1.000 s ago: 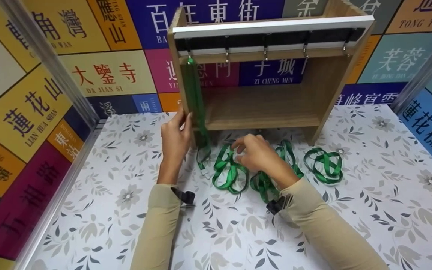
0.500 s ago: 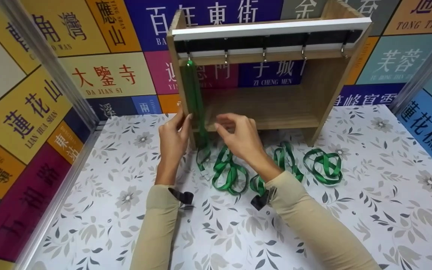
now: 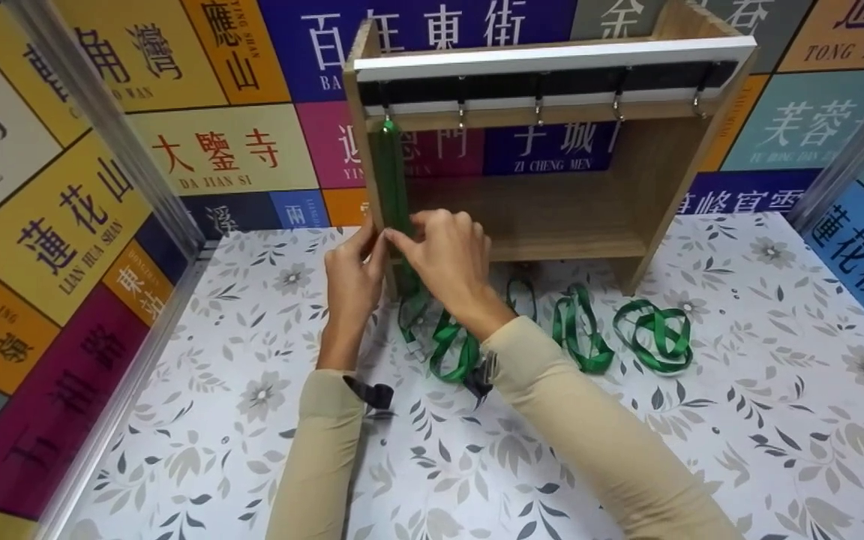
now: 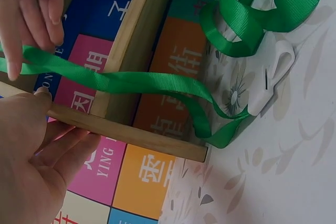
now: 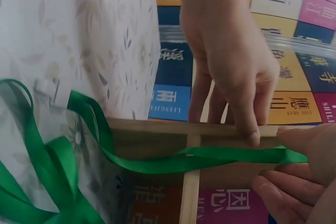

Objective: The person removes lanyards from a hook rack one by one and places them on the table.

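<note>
A green lanyard hangs from the leftmost hook of a wooden rack. Its lower end, with a white plastic clip, reaches the table. My left hand grips the edge of the rack's left side panel, thumb on one face and fingers on the other. Right beside it, my right hand is at the hanging lanyard. In the right wrist view the ribbon runs between the right thumb and fingers, which look loose around it. More coiled green lanyards lie on the table in front of the rack.
Several metal hooks line the rack's upper bar, and those right of the first carry nothing. A flower-patterned cloth covers the table. Panels with printed characters stand behind and at both sides.
My right hand has moved up and left, from over the coiled lanyards to the hanging one. My left hand has kept its grip on the side panel.
</note>
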The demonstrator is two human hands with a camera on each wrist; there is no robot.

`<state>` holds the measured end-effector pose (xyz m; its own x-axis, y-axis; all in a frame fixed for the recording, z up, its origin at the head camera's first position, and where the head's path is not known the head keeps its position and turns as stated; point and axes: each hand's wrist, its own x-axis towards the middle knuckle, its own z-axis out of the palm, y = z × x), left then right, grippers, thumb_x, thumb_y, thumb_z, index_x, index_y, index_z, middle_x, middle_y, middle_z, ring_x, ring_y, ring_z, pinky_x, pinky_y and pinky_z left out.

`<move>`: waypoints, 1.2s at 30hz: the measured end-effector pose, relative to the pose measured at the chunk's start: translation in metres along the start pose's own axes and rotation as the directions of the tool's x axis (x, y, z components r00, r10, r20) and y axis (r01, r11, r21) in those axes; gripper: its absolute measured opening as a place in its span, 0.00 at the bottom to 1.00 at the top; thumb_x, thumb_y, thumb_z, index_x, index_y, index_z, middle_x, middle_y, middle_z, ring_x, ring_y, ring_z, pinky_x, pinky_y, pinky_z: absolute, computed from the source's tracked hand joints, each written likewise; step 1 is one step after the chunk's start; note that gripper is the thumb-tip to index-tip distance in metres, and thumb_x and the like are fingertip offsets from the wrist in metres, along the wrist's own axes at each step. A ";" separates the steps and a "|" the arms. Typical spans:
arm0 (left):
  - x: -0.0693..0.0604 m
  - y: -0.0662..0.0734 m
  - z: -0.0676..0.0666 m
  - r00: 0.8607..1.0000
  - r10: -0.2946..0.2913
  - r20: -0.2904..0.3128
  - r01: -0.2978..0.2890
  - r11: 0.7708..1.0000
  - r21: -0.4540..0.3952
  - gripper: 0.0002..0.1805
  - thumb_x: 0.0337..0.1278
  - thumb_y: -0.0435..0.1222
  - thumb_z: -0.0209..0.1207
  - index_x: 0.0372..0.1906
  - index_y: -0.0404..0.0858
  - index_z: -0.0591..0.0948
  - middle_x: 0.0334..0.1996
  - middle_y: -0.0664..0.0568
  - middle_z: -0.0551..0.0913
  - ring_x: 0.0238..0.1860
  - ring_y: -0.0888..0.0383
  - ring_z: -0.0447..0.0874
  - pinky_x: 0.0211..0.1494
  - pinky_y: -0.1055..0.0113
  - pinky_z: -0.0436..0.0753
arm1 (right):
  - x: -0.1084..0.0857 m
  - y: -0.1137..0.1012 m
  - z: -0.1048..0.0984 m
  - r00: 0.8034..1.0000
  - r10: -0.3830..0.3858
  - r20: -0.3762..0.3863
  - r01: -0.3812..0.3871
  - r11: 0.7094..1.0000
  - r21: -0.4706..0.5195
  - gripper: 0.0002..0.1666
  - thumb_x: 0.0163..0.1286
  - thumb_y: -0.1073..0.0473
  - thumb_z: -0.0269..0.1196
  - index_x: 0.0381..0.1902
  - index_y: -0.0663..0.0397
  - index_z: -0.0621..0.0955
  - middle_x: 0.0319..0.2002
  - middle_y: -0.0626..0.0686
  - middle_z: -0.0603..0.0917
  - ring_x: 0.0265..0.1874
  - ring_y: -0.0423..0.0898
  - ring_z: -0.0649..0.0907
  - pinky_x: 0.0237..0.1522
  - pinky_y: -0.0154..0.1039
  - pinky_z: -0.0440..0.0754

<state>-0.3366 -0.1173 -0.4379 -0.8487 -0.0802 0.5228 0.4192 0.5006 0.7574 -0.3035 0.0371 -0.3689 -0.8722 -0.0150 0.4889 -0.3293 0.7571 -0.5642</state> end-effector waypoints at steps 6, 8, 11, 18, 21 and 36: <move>-0.001 -0.001 0.000 1.000 0.012 -0.018 -0.012 1.000 -0.021 0.25 0.81 0.44 0.61 0.76 0.45 0.78 0.65 0.45 0.87 0.62 0.51 0.91 0.64 0.58 0.90 | 0.009 -0.007 0.004 1.000 -0.005 -0.030 0.004 1.000 -0.031 0.19 0.76 0.42 0.71 0.51 0.48 0.94 0.40 0.51 0.96 0.24 0.44 0.86 0.22 0.37 0.77; -0.001 -0.001 0.001 1.000 0.014 -0.017 -0.014 1.000 -0.022 0.25 0.81 0.45 0.61 0.76 0.46 0.79 0.65 0.46 0.88 0.62 0.52 0.91 0.64 0.58 0.90 | 0.012 -0.008 0.001 0.999 -0.013 -0.049 0.012 1.000 -0.011 0.15 0.77 0.46 0.71 0.51 0.48 0.94 0.43 0.51 0.96 0.27 0.44 0.89 0.25 0.37 0.83; -0.001 -0.001 0.002 1.000 0.023 -0.013 -0.023 1.000 -0.017 0.25 0.81 0.45 0.61 0.76 0.47 0.79 0.65 0.47 0.88 0.62 0.53 0.91 0.64 0.59 0.90 | 0.018 -0.009 -0.007 0.995 -0.021 -0.095 0.026 0.998 0.054 0.12 0.78 0.51 0.71 0.49 0.49 0.95 0.42 0.50 0.96 0.29 0.44 0.91 0.29 0.39 0.88; -0.001 0.000 -0.001 0.999 0.031 -0.014 -0.031 0.999 -0.017 0.23 0.80 0.45 0.62 0.72 0.46 0.83 0.64 0.48 0.89 0.63 0.54 0.90 0.65 0.61 0.89 | 0.036 -0.020 -0.036 0.954 -0.070 -0.292 0.141 0.963 0.229 0.09 0.75 0.57 0.72 0.47 0.51 0.95 0.42 0.51 0.96 0.39 0.41 0.95 0.42 0.36 0.93; 0.001 -0.001 -0.002 1.000 0.003 -0.005 -0.003 1.000 -0.029 0.24 0.80 0.46 0.61 0.74 0.47 0.81 0.66 0.49 0.88 0.64 0.55 0.90 0.66 0.62 0.88 | 0.035 -0.025 -0.042 0.940 -0.113 -0.321 0.214 0.930 0.299 0.09 0.75 0.61 0.71 0.48 0.54 0.94 0.44 0.53 0.96 0.40 0.42 0.95 0.43 0.34 0.93; 0.006 0.001 -0.013 1.000 -0.030 0.004 0.030 0.999 -0.012 0.23 0.75 0.46 0.67 0.69 0.46 0.84 0.55 0.45 0.93 0.51 0.54 0.96 0.56 0.59 0.94 | -0.038 -0.001 -0.022 0.989 -0.138 0.055 0.103 0.905 0.413 0.07 0.71 0.63 0.72 0.43 0.52 0.95 0.38 0.51 0.96 0.35 0.39 0.94 0.42 0.35 0.93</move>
<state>-0.3375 -0.1290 -0.4290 -0.8624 -0.0915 0.4979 0.3971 0.4876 0.7775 -0.2622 0.0512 -0.3717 -0.8369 -0.1557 0.5248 -0.5377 0.4134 -0.7349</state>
